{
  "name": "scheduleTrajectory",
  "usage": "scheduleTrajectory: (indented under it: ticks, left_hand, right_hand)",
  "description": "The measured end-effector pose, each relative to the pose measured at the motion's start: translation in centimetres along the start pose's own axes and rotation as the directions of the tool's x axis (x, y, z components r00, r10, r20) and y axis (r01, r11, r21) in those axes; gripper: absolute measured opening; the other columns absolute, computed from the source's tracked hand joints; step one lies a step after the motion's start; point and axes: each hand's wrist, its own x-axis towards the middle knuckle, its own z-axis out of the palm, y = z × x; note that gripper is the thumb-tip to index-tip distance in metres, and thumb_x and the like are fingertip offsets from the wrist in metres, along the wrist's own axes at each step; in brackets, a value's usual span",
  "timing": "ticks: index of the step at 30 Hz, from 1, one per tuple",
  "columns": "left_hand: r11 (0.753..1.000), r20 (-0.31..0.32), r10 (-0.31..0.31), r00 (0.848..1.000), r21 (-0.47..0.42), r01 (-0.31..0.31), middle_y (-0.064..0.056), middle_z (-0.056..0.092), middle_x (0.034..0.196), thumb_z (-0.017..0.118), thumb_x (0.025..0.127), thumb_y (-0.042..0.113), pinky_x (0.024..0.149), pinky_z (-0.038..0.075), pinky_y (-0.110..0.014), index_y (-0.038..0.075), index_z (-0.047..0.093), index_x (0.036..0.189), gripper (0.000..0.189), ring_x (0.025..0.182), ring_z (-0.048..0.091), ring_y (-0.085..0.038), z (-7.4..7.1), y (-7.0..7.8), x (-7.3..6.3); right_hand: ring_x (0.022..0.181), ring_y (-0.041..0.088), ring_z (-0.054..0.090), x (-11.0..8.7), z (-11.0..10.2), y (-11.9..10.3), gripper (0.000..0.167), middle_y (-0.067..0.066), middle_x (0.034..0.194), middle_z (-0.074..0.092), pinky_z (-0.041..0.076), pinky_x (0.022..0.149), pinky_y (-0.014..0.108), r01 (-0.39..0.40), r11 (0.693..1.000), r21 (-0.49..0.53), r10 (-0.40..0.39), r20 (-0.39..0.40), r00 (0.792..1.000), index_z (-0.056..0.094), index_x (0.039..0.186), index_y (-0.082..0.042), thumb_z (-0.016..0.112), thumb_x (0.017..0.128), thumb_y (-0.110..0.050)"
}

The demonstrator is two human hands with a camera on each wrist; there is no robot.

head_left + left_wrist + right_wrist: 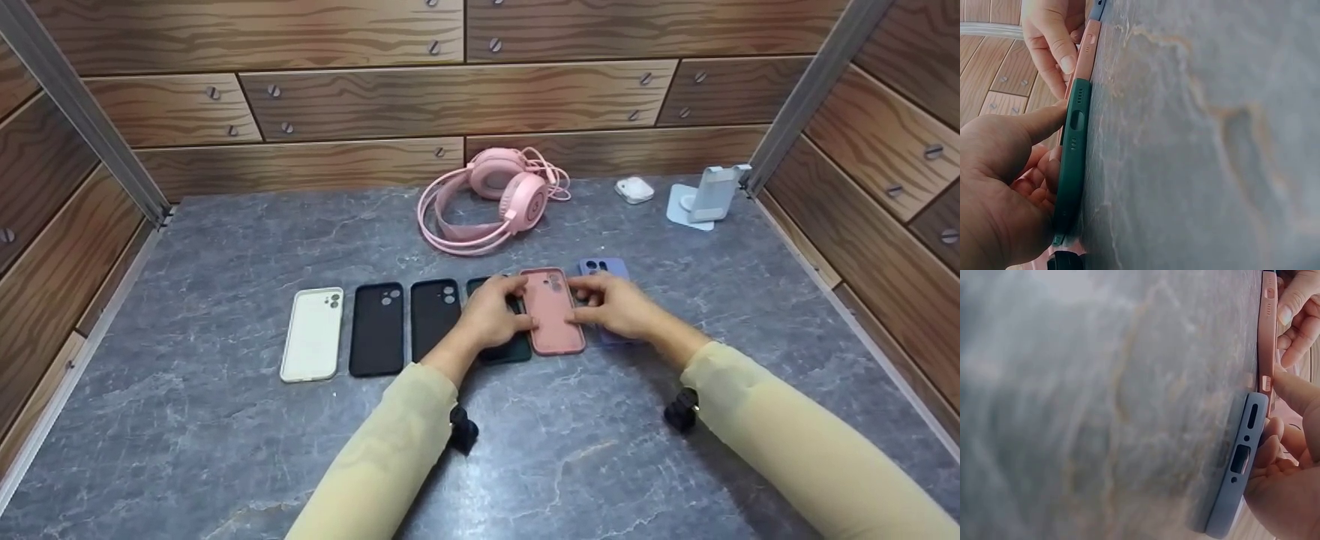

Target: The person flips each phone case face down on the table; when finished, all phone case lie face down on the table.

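A pink phone case [553,319] lies back side up between the two hands. My left hand [489,313] holds its left edge with thumb and fingertips, over a dark green phone case [1074,152] that it partly hides. On the opposite edge, my right hand [621,307] grips the pink case with thumb and fingers. Beneath that hand is a purple-blue phone case [615,265], largely covered. Both wrist views show the green and purple-blue cases edge-on, close beside the pink one.
Left of the hands lie two black phone cases [377,330] and a white phone case [312,335], forming a row. Pink headphones [525,201] rest behind. Farther right are a small white case [634,190] and a light folding stand [712,196]. Wood-patterned walls [450,97] enclose the table.
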Motion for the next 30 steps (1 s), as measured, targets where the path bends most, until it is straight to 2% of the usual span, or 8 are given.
scheduleTrajectory:
  ticks: [6,14,19,23,30]
  left_hand:
    - [1.0,-0.013,0.007,1.0,0.013,-0.006,-0.009,0.066,0.125,0.088,0.089,0.02,0.109,0.047,-0.042,0.006,0.061,0.149,0.067,0.12,0.062,-0.028,0.0,0.2,-0.2]
    - [1.0,-0.01,0.007,1.0,0.012,-0.007,-0.009,0.066,0.127,0.088,0.088,0.021,0.11,0.046,-0.041,0.006,0.061,0.149,0.069,0.122,0.062,-0.027,0.1,0.1,0.0]
    - [1.0,-0.006,-0.014,1.0,0.019,0.015,-0.008,0.066,0.13,0.088,0.089,0.022,0.111,0.046,-0.04,0.008,0.06,0.15,0.069,0.124,0.061,-0.026,0.1,0.1,-0.1]
    - [1.0,-0.002,-0.026,1.0,0.015,0.026,-0.007,0.065,0.13,0.089,0.088,0.022,0.111,0.046,-0.04,0.008,0.06,0.15,0.069,0.125,0.061,-0.025,0.2,0.1,-0.1]
    - [0.999,0.001,-0.033,0.999,0.022,0.033,-0.007,0.064,0.132,0.089,0.089,0.024,0.111,0.045,-0.04,0.009,0.06,0.151,0.07,0.126,0.06,-0.025,0.2,0.3,-0.1]
  right_hand:
    - [0.086,0.018,0.055,0.2,0.1,0.0,0.056,0.013,0.104,0.063,0.046,0.077,0.029,0.031,0.999,-0.035,-0.032,-0.019,0.999,0.066,0.136,0.007,0.086,0.089,-0.016]
    - [0.087,0.022,0.056,0.3,0.2,-0.5,0.052,0.014,0.104,0.063,0.046,0.076,0.031,-0.005,0.998,-0.056,0.003,-0.03,1.0,0.068,0.133,0.007,0.085,0.088,-0.014]
    - [0.086,0.021,0.057,0.2,0.4,-0.7,0.05,0.015,0.104,0.066,0.047,0.075,0.029,-0.01,0.999,-0.033,0.009,-0.023,1.0,0.067,0.133,0.008,0.079,0.087,-0.005]
    - [0.085,0.02,0.06,0.2,0.2,-1.0,0.055,0.015,0.105,0.07,0.049,0.072,0.027,-0.022,1.0,-0.002,0.022,-0.004,1.0,0.063,0.139,0.01,0.072,0.085,0.0]
    - [0.099,0.028,0.07,-0.1,-0.4,-1.5,0.061,0.02,0.111,0.074,0.057,0.084,0.034,-0.029,1.0,0.008,0.029,0.004,1.0,0.057,0.146,0.01,0.07,0.086,0.002]
